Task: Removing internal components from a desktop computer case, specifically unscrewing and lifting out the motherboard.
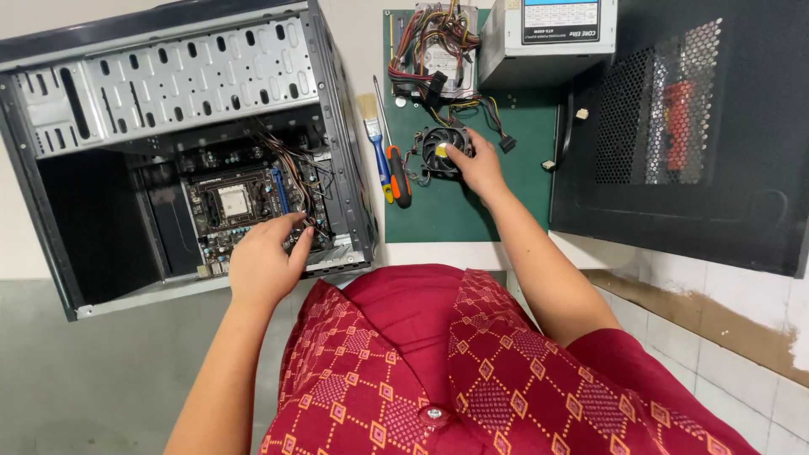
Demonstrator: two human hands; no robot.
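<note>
An open computer case [168,84] lies on its side at the left, with a motherboard [240,211] and a bare processor socket [233,200] inside. My left hand [265,261] reaches into the case at the board's lower right edge, fingers among thin cables [295,173]. My right hand [479,167] rests on a round black cooler fan [444,147] that sits on a green mat [472,211], fingertips on its hub. Whether the fan is lifted I cannot tell.
A blue-handled brush [376,143] and an orange-handled screwdriver [398,173] lie at the mat's left edge. A power supply [548,38] with a bundle of coloured wires [430,50] sits at the back. A black perforated case panel [683,126] lies at the right.
</note>
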